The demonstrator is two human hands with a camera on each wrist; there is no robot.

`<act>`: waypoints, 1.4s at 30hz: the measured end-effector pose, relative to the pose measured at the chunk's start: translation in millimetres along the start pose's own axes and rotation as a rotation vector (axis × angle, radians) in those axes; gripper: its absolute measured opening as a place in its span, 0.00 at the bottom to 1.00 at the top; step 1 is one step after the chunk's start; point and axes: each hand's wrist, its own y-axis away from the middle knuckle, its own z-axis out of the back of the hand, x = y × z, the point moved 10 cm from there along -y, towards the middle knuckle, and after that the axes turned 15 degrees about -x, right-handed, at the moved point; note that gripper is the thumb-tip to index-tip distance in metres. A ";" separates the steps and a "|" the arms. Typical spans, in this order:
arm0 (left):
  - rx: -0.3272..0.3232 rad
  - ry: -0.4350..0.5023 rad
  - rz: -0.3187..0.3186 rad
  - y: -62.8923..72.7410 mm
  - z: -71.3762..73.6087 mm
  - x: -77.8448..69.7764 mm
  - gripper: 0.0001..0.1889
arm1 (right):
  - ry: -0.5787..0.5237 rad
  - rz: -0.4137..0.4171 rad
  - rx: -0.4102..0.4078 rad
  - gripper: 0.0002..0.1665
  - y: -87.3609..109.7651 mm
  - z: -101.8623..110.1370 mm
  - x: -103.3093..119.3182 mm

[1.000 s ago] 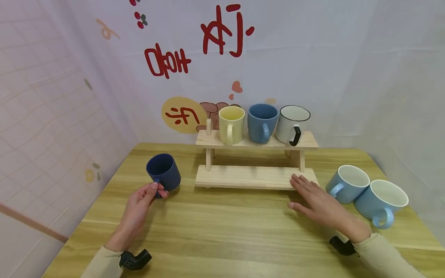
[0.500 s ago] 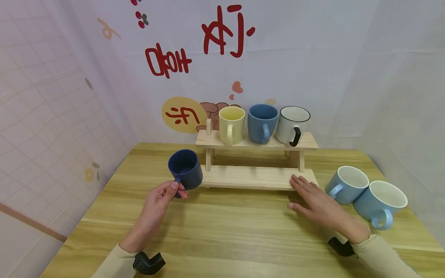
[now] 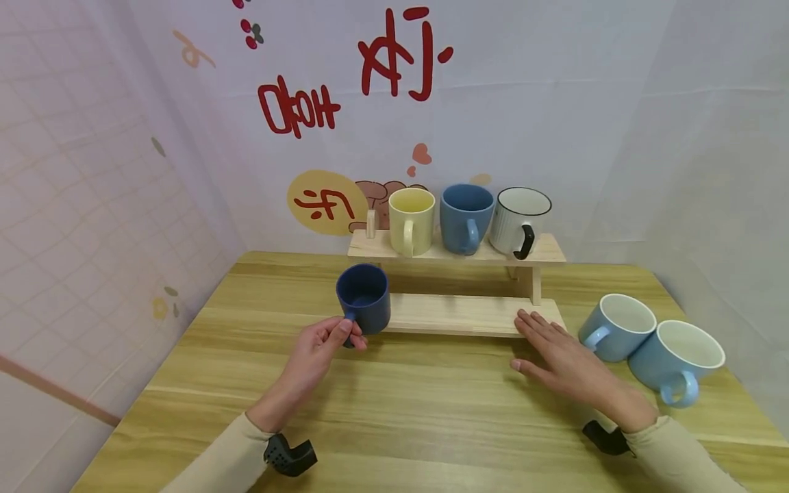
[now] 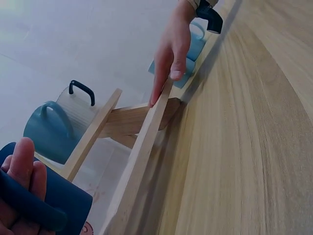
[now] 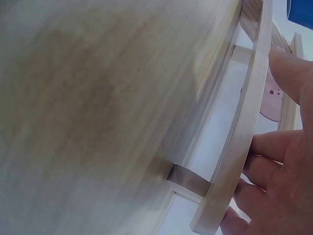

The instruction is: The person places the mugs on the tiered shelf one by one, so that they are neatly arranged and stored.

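A dark blue mug [image 3: 373, 311] hangs in front of the left end of the wooden two-tier rack [image 3: 456, 315], overlapping its lower shelf in the head view. My left hand [image 3: 323, 346] pinches its handle between thumb and fingers, the mug's mouth facing up. In the left wrist view the same mug [image 4: 63, 200] fills the lower left corner. My right hand [image 3: 564, 359] rests with extended fingers on the right end of the lower shelf. The right wrist view has those fingers [image 5: 264, 169] lying along the shelf board.
On the upper shelf stand a yellow mug [image 3: 411, 222], a blue mug [image 3: 465, 219] and a white mug [image 3: 520, 220] with a black handle. Two light blue mugs [image 3: 618, 327] sit on the wooden table [image 3: 431, 418], right of the rack. A printed cloth [image 3: 555, 103] hangs behind.
My left hand has carried the dark blue mug rightward from the table's left side to the rack's left end. The right hand has stayed on the shelf.
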 end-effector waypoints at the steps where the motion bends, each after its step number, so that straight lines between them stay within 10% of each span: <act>1: 0.009 0.004 0.000 -0.8 -3.3 0.4 0.19 | -0.001 -0.002 0.006 0.46 0.1 -0.3 -0.1; 20: 0.067 0.048 0.080 -24.7 -46.5 12.8 0.22 | 0.004 -0.024 0.007 0.46 0.1 4.1 -0.1; 34: 0.027 0.010 0.107 -28.4 -45.9 26.1 0.20 | 0.003 -0.023 -0.001 0.46 -0.1 -2.6 1.9; 42: 0.112 -0.079 0.068 -39.0 -49.5 24.4 0.22 | 0.004 -0.039 0.016 0.47 -0.4 -1.3 0.3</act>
